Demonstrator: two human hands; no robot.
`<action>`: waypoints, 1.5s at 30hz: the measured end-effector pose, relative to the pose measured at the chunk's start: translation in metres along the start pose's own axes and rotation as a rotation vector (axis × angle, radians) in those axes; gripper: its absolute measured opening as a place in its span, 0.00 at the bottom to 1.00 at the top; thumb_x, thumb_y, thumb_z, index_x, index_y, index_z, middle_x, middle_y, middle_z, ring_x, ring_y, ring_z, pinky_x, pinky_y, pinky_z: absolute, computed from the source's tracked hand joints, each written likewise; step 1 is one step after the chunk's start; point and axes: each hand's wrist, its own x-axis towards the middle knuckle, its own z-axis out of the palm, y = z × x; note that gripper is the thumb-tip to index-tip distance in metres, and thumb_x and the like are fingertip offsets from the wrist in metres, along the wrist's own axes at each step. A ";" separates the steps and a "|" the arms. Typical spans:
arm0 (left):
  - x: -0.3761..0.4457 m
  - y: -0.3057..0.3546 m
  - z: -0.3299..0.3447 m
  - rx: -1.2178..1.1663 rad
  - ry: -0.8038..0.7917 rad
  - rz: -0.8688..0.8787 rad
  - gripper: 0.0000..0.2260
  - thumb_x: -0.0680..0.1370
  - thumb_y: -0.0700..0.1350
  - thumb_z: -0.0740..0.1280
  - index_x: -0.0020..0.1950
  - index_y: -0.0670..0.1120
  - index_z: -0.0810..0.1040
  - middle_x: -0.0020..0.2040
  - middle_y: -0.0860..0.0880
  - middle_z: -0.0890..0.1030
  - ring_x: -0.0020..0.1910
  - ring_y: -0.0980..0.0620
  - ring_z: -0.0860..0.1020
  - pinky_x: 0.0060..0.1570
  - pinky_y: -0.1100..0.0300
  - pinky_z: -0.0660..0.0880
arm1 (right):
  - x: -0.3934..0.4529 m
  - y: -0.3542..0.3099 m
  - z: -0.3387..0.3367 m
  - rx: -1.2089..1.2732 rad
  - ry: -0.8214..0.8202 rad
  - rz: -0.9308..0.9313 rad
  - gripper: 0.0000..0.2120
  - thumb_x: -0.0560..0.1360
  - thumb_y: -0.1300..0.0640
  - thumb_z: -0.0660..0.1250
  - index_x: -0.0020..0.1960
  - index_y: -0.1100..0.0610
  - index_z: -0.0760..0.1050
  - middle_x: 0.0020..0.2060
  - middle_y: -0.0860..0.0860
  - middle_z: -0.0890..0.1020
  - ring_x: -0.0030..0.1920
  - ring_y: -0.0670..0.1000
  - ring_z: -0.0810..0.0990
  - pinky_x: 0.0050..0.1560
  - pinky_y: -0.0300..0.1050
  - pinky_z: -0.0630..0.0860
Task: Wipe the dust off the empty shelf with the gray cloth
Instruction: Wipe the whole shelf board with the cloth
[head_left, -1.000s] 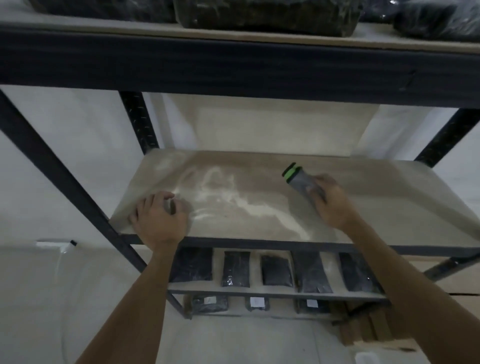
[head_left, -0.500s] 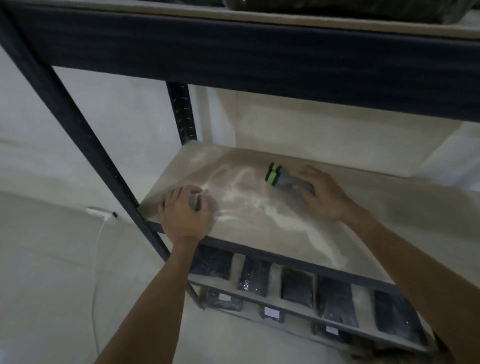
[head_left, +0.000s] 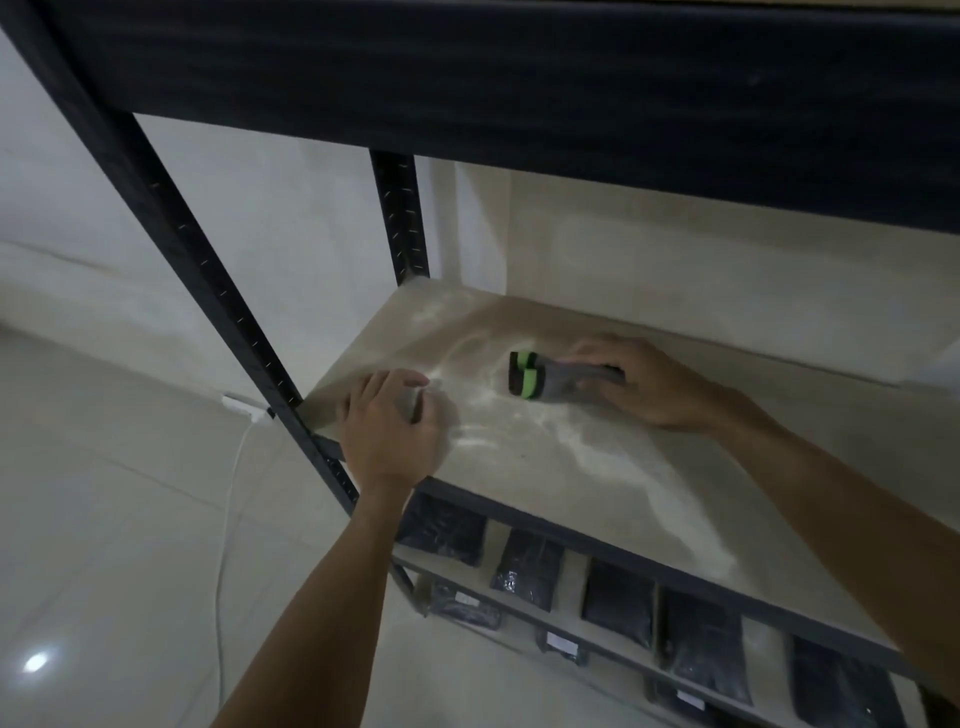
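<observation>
You are in a storage room. Identify it by the black steel rack (head_left: 208, 244) with perforated uprights and pale board shelves (head_left: 597, 467). The lower shelf (head_left: 571, 564) carries a row of sealed dark packets (head_left: 527, 566), and some packets below bear white labels (head_left: 562, 643). The walls (head_left: 291, 218) are bare and white. The floor (head_left: 104, 519) is glossy pale tile, with a white cable (head_left: 228, 488) running across it.

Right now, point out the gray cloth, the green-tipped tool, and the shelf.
gray cloth (head_left: 410, 402), head view, folded edge under left hand
green-tipped tool (head_left: 524, 375), head view, green band at its head
shelf (head_left: 597, 467), head view, bare dusty board
</observation>
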 end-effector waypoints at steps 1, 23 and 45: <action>0.000 0.001 0.000 -0.001 -0.002 0.001 0.10 0.75 0.54 0.60 0.48 0.54 0.79 0.48 0.55 0.82 0.55 0.48 0.77 0.60 0.50 0.68 | 0.011 0.002 -0.006 -0.014 0.059 0.006 0.13 0.82 0.60 0.64 0.65 0.55 0.78 0.55 0.49 0.80 0.53 0.47 0.78 0.55 0.39 0.73; 0.002 -0.001 -0.001 0.022 -0.020 0.011 0.09 0.76 0.53 0.62 0.49 0.53 0.80 0.50 0.56 0.82 0.58 0.50 0.76 0.60 0.49 0.67 | 0.071 0.023 0.009 -0.053 0.120 0.095 0.18 0.80 0.60 0.67 0.69 0.57 0.77 0.58 0.53 0.83 0.57 0.52 0.81 0.53 0.33 0.75; 0.002 -0.005 0.000 0.043 -0.061 0.015 0.05 0.77 0.51 0.65 0.50 0.54 0.79 0.50 0.52 0.82 0.57 0.45 0.77 0.61 0.44 0.72 | -0.044 -0.017 0.030 -0.044 0.051 -0.059 0.16 0.82 0.55 0.64 0.70 0.51 0.75 0.57 0.43 0.79 0.54 0.48 0.77 0.58 0.42 0.72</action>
